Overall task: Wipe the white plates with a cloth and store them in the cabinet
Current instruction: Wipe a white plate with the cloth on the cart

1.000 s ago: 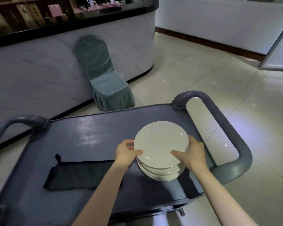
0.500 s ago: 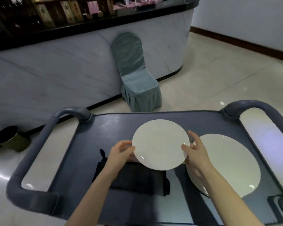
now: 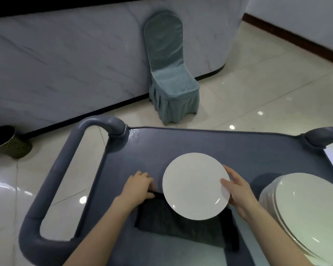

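Observation:
A single white plate (image 3: 195,186) is held above the cart, tilted slightly toward me. My right hand (image 3: 237,194) grips its right rim, thumb on top. Under the plate a dark cloth (image 3: 171,221) lies folded on the grey-blue cart top (image 3: 229,148). My left hand (image 3: 139,189) is off the plate, its fingers curled down onto the cloth's far left corner. A stack of white plates (image 3: 308,212) sits on the cart at the right, partly cut off by the frame edge. No cabinet is in view.
The cart has a looped handle (image 3: 65,175) on the left and another handle (image 3: 323,136) on the right. A chair with a teal cover (image 3: 171,79) stands against a marble-look counter wall (image 3: 65,54). A dark bin (image 3: 6,141) lies on the tiled floor at left.
The top plate was lifted off the stack and carried left over the cloth. My left hand let go of its rim and dropped onto the cloth; the right hand keeps the plate.

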A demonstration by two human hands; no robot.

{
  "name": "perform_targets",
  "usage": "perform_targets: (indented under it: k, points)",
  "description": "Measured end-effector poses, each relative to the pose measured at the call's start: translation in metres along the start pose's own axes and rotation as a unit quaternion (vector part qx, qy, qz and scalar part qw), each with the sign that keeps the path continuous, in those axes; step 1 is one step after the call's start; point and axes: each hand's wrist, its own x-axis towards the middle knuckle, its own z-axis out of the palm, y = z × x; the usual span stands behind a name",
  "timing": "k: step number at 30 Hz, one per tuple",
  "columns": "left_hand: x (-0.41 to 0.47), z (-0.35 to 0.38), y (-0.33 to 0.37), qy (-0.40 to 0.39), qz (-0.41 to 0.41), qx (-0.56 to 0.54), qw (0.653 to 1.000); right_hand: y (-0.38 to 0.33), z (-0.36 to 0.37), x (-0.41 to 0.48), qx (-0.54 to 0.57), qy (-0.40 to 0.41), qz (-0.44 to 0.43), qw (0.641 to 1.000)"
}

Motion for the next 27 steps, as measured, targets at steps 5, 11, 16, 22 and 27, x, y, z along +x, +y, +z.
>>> perform_targets:
  k: [5, 11, 16, 22, 27]
  points:
    - [-0.002, -0.001, -0.007, -0.084, 0.021, -0.027, 0.996, 0.001, 0.004, 0.008, -0.002, -0.007, 0.000, 1.000]
    - [-0.026, -0.026, -0.001, 0.007, -0.137, -0.408, 0.903, -0.007, -0.003, 0.015, -0.025, -0.026, -0.007, 0.999]
    - [-0.051, -0.092, -0.002, 0.040, -0.109, -0.491, 0.863, -0.030, -0.012, 0.013, -0.040, -0.035, -0.055, 0.997]
    - [-0.063, -0.147, 0.020, 0.097, -0.058, -0.447, 0.888, -0.052, -0.017, 0.005, -0.030, -0.033, -0.102, 0.994]
    - [-0.065, -0.160, 0.035, 0.179, -0.060, -0.455, 0.870, -0.069, -0.024, 0.001, 0.024, -0.017, -0.119, 0.992]
